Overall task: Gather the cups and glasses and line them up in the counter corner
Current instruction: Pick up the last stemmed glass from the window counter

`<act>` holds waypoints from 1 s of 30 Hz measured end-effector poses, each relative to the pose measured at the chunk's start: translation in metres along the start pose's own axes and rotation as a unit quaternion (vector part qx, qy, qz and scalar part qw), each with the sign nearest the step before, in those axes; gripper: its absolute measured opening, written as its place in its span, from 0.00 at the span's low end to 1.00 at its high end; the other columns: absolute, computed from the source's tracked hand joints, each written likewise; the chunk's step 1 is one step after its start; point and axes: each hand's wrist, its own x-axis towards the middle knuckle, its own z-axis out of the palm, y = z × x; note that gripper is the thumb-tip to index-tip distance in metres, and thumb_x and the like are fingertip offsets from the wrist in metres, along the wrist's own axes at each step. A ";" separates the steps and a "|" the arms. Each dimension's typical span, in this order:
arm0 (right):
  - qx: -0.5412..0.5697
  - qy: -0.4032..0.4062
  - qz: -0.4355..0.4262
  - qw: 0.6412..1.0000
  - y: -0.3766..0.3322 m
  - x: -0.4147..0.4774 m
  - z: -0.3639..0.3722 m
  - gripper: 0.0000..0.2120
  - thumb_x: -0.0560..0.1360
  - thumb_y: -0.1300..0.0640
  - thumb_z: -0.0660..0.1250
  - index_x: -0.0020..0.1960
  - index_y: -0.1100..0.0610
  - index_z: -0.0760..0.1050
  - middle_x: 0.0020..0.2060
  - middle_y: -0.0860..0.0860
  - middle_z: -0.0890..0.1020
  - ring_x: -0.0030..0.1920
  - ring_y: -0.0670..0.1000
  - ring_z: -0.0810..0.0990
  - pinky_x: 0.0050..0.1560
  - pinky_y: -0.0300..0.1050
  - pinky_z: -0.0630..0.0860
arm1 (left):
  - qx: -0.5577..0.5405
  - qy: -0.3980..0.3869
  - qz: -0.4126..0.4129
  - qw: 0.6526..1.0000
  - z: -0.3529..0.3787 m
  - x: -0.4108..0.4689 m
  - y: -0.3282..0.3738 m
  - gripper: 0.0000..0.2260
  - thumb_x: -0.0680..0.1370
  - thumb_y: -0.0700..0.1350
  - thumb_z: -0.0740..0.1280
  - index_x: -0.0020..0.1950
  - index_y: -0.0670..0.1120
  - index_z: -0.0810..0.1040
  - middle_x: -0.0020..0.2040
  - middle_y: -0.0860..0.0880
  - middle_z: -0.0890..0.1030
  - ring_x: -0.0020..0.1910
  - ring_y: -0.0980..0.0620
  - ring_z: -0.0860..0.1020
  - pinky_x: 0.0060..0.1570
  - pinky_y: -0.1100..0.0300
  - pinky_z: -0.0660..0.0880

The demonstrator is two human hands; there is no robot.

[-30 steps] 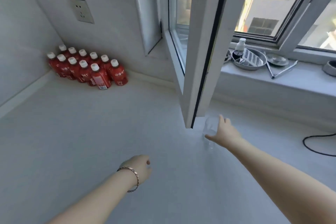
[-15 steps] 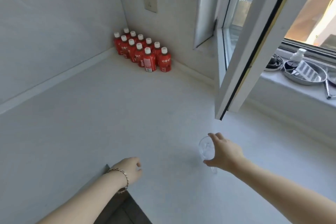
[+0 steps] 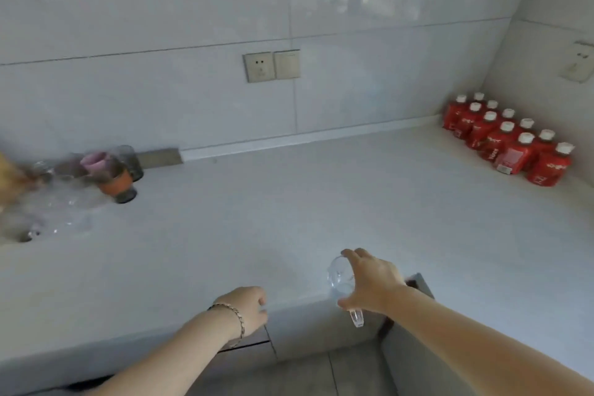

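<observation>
Fingers (image 3: 355, 255) of the right hand (image 3: 374, 283) are gripping a clear glass (image 3: 340, 280), tilted, over the counter (image 3: 321, 202) front edge; the left hand (image 3: 249, 304) is hanging loosely curled, empty (blurred cups (image 3: 112, 177) far left).

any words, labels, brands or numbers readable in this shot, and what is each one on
Nothing here can be quoted as it reads.
red bottles: white print on the red labels, too blurred to read.
wall socket and switch plate: no readable marking.
clear glass held in the right hand: no print visible.
cups at the left: blurred, no text to make out.
</observation>
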 end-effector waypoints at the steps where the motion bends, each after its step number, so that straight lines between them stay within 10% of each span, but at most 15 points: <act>1: -0.002 -0.003 -0.016 1.000 -0.029 0.011 0.001 0.41 0.65 0.43 0.71 0.73 0.50 0.58 0.65 0.48 0.71 0.61 0.52 0.76 0.59 0.45 0.74 | -0.007 0.003 -0.015 1.000 -0.005 -0.007 -0.030 0.16 0.78 0.49 0.57 0.65 0.50 0.70 0.67 0.50 0.73 0.64 0.49 0.74 0.62 0.58 0.70; 15: -0.054 -0.056 -0.160 0.984 -0.328 0.152 0.033 0.42 0.63 0.45 0.73 0.73 0.50 0.58 0.65 0.46 0.70 0.61 0.50 0.76 0.57 0.44 0.74 | -0.135 0.024 -0.196 0.971 -0.050 -0.042 -0.331 0.17 0.80 0.49 0.56 0.68 0.47 0.67 0.68 0.49 0.71 0.64 0.49 0.73 0.65 0.56 0.71; 30: 0.030 -0.029 -0.097 0.994 -0.533 0.361 0.067 0.42 0.63 0.45 0.76 0.70 0.53 0.59 0.62 0.51 0.73 0.59 0.53 0.78 0.55 0.45 0.76 | -0.186 0.002 -0.236 0.954 -0.142 0.060 -0.538 0.16 0.80 0.50 0.57 0.66 0.47 0.69 0.66 0.48 0.73 0.61 0.49 0.75 0.61 0.57 0.72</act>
